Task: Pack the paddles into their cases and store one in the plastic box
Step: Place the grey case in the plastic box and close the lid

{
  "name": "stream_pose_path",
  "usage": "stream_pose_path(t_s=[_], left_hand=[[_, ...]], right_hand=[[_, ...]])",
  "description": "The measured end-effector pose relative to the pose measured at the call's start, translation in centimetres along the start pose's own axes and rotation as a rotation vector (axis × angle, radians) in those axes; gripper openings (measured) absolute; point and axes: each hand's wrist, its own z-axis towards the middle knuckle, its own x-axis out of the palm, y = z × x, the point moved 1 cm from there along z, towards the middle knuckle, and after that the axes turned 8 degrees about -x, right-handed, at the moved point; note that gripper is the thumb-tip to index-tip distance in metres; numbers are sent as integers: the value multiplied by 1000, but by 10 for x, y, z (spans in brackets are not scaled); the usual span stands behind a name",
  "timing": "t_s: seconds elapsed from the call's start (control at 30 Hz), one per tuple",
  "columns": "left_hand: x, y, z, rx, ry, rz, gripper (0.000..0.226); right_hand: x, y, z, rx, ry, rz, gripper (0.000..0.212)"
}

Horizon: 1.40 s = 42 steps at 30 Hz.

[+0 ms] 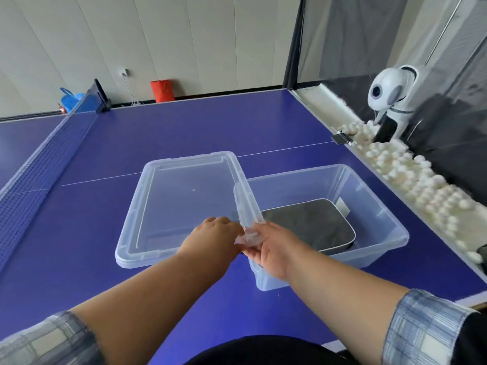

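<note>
Partly lid-hidden, we log: case (311,222) in plastic box (382,206), tag (342,206) unreadable; left hand (210,238), right hand (271,248), grips grasping lid (179,201).

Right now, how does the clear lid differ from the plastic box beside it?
The lid is shallow, the plastic box deep. The lid holds nothing; the box holds a grey paddle case. Left hand and right hand grip the lid's corner, not the box. Both are clear plastic.

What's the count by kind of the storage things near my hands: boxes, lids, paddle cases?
Clear plastic box: 1
Clear lid: 1
Grey paddle case: 1
Total: 3
</note>
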Motion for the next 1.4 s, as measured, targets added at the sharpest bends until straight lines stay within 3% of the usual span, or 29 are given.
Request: stream_pose_path(t_s=[0.07, 0.2, 0.47, 0.63, 0.73, 0.83, 1.0, 1.1, 1.17, 1.27, 1.4], left_hand=[[2, -26, 17, 5, 10, 21, 24], [9, -90, 53, -118, 79, -74, 28], [30, -222, 114, -226, 200, -166, 10], [41, -276, 146, -390, 211, -179, 22], [44, -297, 164, -456, 171, -206, 17], [49, -318, 177, -475, 152, -198, 10], [49, -338, 180, -342, 123, -365, 36], [59, -335, 174, -211, 69, -266, 44], [70, -332, 172, -224, 149, -199, 58], [86, -333, 173, -196, 264, -129, 63], [95, -329, 184, -168, 348, -66, 63]], right_hand=[[-24, 18, 0, -15, -12, -3, 21], [-77, 68, 0, -24, -3, -68, 27], [-184, 164, -1, 101, 89, -239, 28], [-226, 191, 0, 138, 74, -61, 18], [-232, 185, -6, 175, 52, 89, 35], [-239, 184, -8, 190, 21, 134, 34], [-259, 215, 15, 95, -117, 66, 34], [-265, 234, 39, -10, -193, -61, 58], [-270, 238, 53, -40, -245, -261, 67], [-279, 239, 63, -85, -270, -675, 64], [-281, 245, 74, -171, -253, -971, 52]])
